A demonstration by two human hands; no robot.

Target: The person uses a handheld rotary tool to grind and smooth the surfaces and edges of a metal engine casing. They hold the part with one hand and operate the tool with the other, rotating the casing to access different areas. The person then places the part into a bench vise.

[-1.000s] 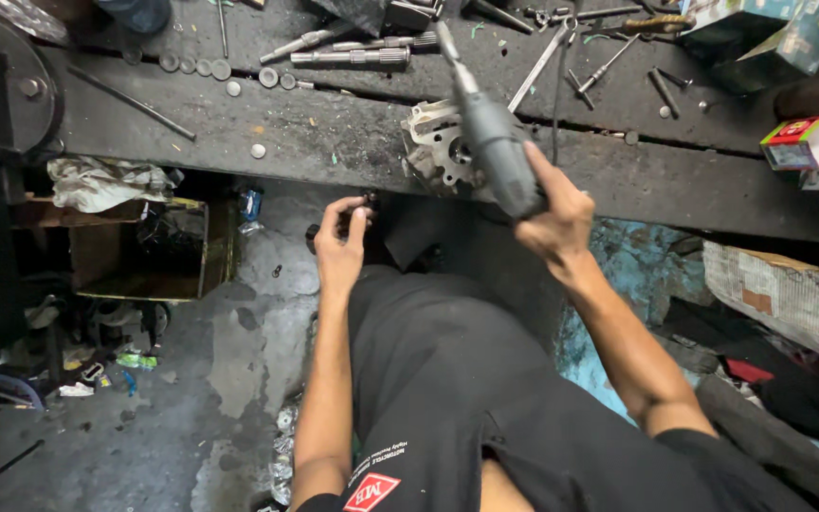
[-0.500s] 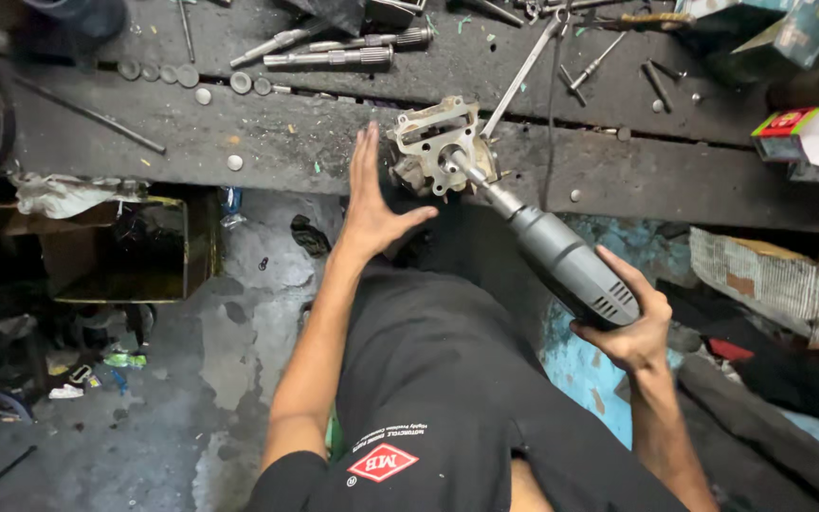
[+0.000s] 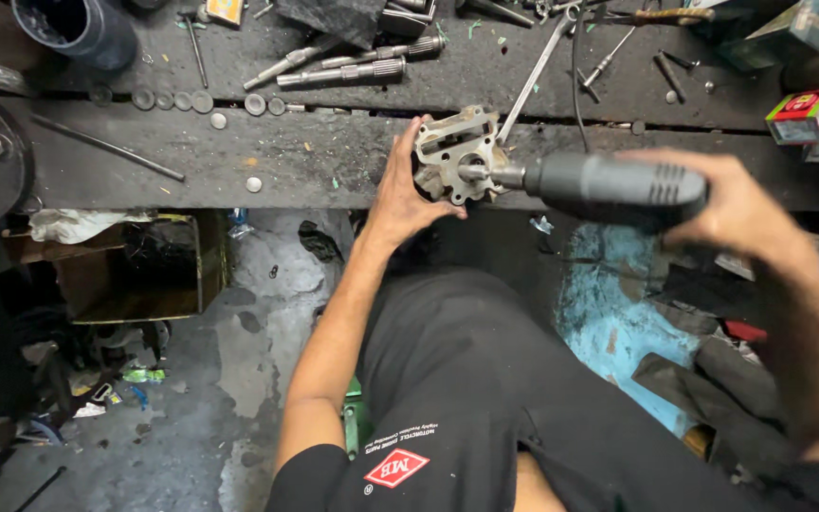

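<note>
Left hand (image 3: 400, 194) presses the grey metal casting (image 3: 452, 163) against the desk's (image 3: 267, 156) front edge, bracing it steady; right hand (image 3: 737, 213) wraps the grey rotary grinder (image 3: 609, 188), its tip meeting the casting.

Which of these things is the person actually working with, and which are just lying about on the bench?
In use:
- left hand steadying the metal casting
- right hand holding the grey power tool, its tip at the casting

Lying about:
- long wrench
- ribbed steel shafts
- round washers
- thin rod
- dark bucket
</note>
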